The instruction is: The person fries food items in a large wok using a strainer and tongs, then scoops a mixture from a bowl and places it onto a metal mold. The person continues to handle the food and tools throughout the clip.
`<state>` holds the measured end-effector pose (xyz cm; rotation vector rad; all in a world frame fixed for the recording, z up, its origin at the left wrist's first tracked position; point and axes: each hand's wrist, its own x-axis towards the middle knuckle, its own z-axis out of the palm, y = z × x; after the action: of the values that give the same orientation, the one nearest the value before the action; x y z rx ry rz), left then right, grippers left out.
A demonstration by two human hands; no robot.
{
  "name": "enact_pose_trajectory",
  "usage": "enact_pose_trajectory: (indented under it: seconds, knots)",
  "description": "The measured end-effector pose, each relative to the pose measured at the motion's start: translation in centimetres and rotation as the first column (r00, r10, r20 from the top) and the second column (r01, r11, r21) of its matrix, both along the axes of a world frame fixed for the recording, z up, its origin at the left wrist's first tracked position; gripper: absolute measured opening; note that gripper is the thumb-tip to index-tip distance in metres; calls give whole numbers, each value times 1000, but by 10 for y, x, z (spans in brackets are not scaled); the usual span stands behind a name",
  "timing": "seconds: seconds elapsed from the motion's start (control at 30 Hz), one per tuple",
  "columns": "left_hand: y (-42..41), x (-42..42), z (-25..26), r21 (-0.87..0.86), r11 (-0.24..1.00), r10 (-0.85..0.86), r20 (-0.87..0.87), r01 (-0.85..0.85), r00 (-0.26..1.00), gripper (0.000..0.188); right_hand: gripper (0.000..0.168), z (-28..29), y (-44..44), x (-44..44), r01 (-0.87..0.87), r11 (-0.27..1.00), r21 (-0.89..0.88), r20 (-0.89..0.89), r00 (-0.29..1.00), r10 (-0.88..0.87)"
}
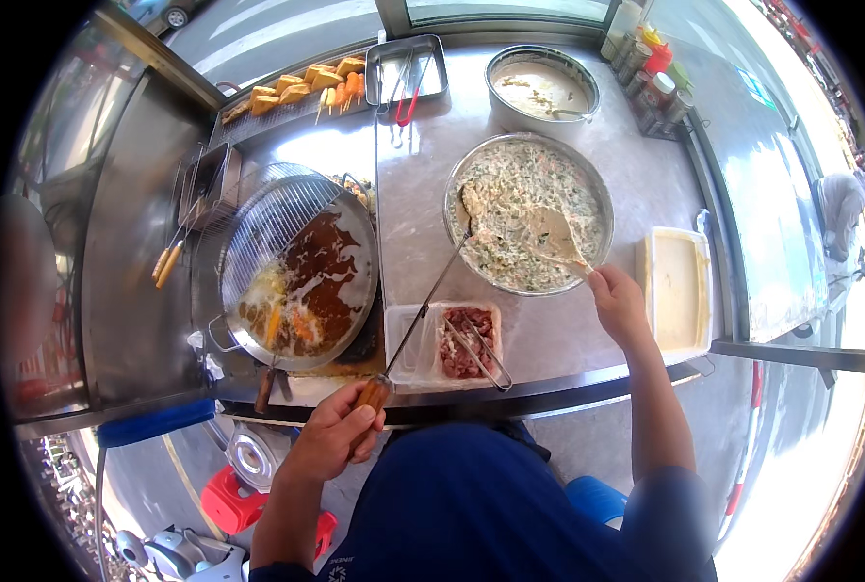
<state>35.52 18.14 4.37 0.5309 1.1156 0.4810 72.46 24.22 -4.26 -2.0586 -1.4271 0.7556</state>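
Note:
My left hand (341, 429) grips the wooden handle (375, 393) of a long metal tool, its far end at the left edge of a wide metal bowl (450, 218) of chopped vegetable mixture. With my right hand (616, 302) I hold a pale spoon (549, 231), its broad end lying on the mixture. Metal tongs (485, 356) rest on a plastic container of raw meat pieces (469, 331) nearer to me. Left of the bowl, food fries in dark bubbling oil (323, 254) in a large pan (365, 305), with a wire rack (272, 211) over part of it.
A pot of pale batter (493, 109) stands behind the bowl. Condiment bottles (658, 87) fill a rack at back right, above a pale plastic tub (643, 291). Fried pieces (294, 91) and a metal tray (443, 65) stand at back left. Wooden-handled tools (170, 262) hang left of the pan.

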Motion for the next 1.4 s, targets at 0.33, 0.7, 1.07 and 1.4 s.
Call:
enact_pose_trajectory:
  seconds: [0.33, 0.7, 1.07, 1.4]
  knots:
    - [5, 13, 2, 74, 994, -72, -121, 81, 990, 25, 19, 24, 5, -34, -115, 990, 79, 93, 990, 108]
    - [0, 9, 0, 73, 996, -32, -100, 40, 994, 26, 23, 12, -10, -15, -16, 997, -79, 169, 985, 30]
    - [-1, 8, 1, -27, 999, 45, 23, -45, 999, 30, 22, -2, 1, -3, 38, 998, 53, -42, 998, -36]
    - [-9, 2, -8, -75, 997, 38, 93, -31, 995, 29, 19, 18, 6, -2, -17, 977, 210, -35, 999, 24]
